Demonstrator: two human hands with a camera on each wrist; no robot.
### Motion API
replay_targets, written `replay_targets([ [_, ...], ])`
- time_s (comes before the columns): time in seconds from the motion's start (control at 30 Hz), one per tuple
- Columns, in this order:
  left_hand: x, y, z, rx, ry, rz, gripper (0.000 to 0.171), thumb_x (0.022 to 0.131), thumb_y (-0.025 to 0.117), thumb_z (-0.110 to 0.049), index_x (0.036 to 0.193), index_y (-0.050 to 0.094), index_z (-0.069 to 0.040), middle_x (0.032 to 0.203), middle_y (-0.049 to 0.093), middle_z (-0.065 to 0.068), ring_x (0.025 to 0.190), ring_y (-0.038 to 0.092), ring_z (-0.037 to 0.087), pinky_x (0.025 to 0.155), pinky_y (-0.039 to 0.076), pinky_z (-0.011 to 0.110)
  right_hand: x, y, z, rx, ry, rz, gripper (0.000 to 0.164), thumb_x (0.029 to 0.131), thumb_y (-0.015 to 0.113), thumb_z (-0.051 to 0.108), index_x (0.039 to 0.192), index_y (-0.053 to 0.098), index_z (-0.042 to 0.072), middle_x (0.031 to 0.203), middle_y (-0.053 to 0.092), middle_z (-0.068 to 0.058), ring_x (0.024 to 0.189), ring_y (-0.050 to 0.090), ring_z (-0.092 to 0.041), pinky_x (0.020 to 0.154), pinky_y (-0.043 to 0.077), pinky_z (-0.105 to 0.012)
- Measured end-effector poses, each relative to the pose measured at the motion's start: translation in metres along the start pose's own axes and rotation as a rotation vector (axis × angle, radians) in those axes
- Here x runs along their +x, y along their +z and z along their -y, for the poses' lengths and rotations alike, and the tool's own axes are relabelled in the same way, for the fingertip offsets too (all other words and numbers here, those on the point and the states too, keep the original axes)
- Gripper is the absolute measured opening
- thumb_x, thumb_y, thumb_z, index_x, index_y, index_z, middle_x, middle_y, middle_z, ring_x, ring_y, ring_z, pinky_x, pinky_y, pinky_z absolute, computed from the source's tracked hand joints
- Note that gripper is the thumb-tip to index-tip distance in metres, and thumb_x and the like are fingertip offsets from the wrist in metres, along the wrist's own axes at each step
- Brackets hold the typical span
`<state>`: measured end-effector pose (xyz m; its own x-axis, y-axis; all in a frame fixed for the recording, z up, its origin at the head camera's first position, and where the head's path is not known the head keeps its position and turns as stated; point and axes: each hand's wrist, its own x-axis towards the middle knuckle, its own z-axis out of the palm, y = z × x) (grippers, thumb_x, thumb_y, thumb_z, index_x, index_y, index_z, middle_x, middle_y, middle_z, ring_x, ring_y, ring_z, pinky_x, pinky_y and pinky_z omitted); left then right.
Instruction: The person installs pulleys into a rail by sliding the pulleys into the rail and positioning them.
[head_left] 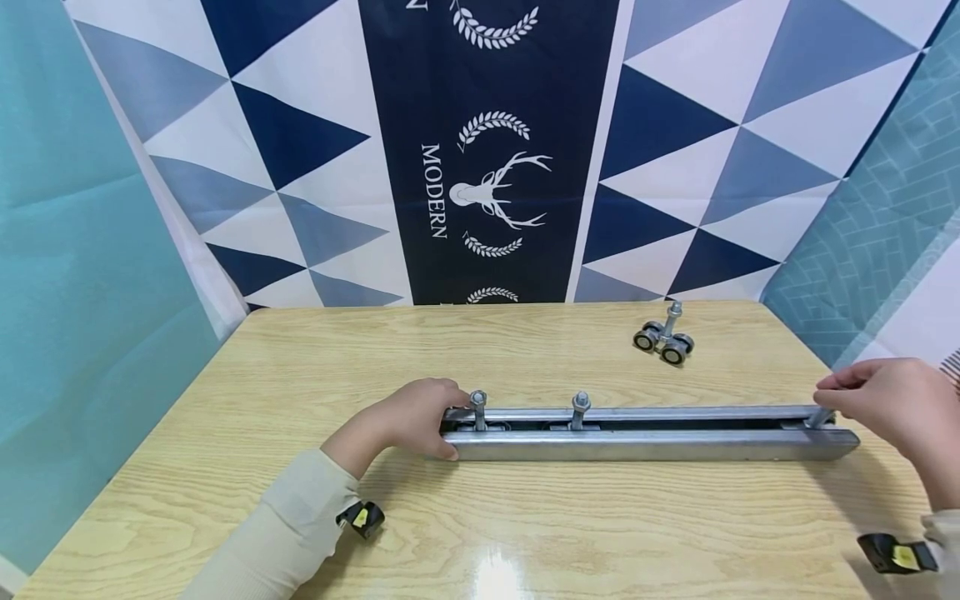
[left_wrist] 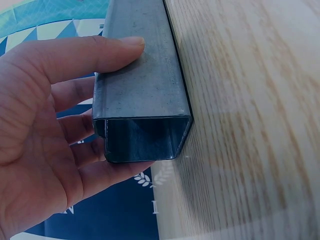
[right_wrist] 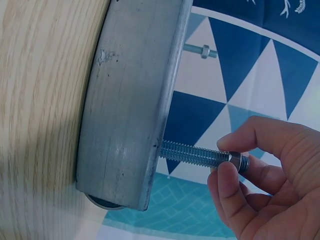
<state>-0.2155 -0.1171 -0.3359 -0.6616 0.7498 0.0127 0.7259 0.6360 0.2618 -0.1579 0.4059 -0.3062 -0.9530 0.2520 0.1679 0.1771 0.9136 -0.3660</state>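
A grey steel channel track (head_left: 652, 447) lies across the table with its slot facing up. My left hand (head_left: 420, 417) grips its left end, thumb on the near side and fingers round the far side. In the left wrist view the open end of the channel (left_wrist: 142, 100) shows. Two roller trolleys sit inside the left half, their bolts (head_left: 478, 412) (head_left: 578, 410) upright through the slot. At the right end, my right hand (head_left: 900, 408) pinches the nut on a third trolley's threaded bolt (right_wrist: 192, 154). Part of that trolley's wheel (right_wrist: 105, 201) peeks out of the channel end.
Behind the track, toward the right, another four-wheeled trolley (head_left: 663, 337) stands on the wood-grain table (head_left: 525, 517). A patterned cloth (head_left: 487, 167) hangs along the table's back edge, with teal cloth (head_left: 82, 292) at the left.
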Motion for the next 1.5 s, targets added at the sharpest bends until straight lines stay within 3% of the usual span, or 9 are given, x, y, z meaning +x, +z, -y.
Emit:
replay_targets([
  [0.27,0.0,0.0,0.0,0.001,-0.001,-0.002,0.059,0.069,0.086,-0.023,0.12,0.065,-0.003,0.111,0.065,0.005,0.099,0.06,0.02,0.088,0.049,0.035,-0.002,0.003,0.004,-0.002,-0.057,-0.022,0.016,0.077,0.074,0.016,0.075,0.073,0.0,0.064,0.065,-0.001,0.061,0.053,-0.017,0.049,0.042,-0.032],
  [0.77,0.0,-0.001,-0.001,0.0,-0.009,0.001,0.058,0.069,0.086,-0.022,0.12,0.065,-0.002,0.114,0.064,0.007,0.103,0.06,0.022,0.09,0.049,0.037,-0.006,0.004,0.019,-0.011,-0.076,0.017,0.018,0.08,0.073,0.016,0.08,0.072,-0.002,0.067,0.064,-0.002,0.06,0.054,-0.02,0.048,0.043,-0.034],
  [1.0,0.0,0.001,0.0,0.002,-0.02,0.003,0.059,0.07,0.086,-0.024,0.121,0.065,-0.004,0.114,0.064,0.006,0.102,0.06,0.021,0.09,0.049,0.036,-0.007,0.005,0.025,-0.012,-0.114,0.041,0.018,0.08,0.074,0.016,0.081,0.072,-0.002,0.068,0.065,0.0,0.058,0.053,-0.015,0.05,0.041,-0.032],
  [1.5,0.0,0.001,0.0,0.0,-0.014,-0.005,0.059,0.069,0.086,-0.023,0.12,0.065,-0.004,0.114,0.065,0.006,0.102,0.06,0.021,0.09,0.048,0.036,-0.008,0.012,0.035,-0.013,-0.179,0.021,0.016,0.077,0.075,0.017,0.08,0.073,0.001,0.069,0.066,0.0,0.058,0.052,-0.013,0.051,0.04,-0.03],
])
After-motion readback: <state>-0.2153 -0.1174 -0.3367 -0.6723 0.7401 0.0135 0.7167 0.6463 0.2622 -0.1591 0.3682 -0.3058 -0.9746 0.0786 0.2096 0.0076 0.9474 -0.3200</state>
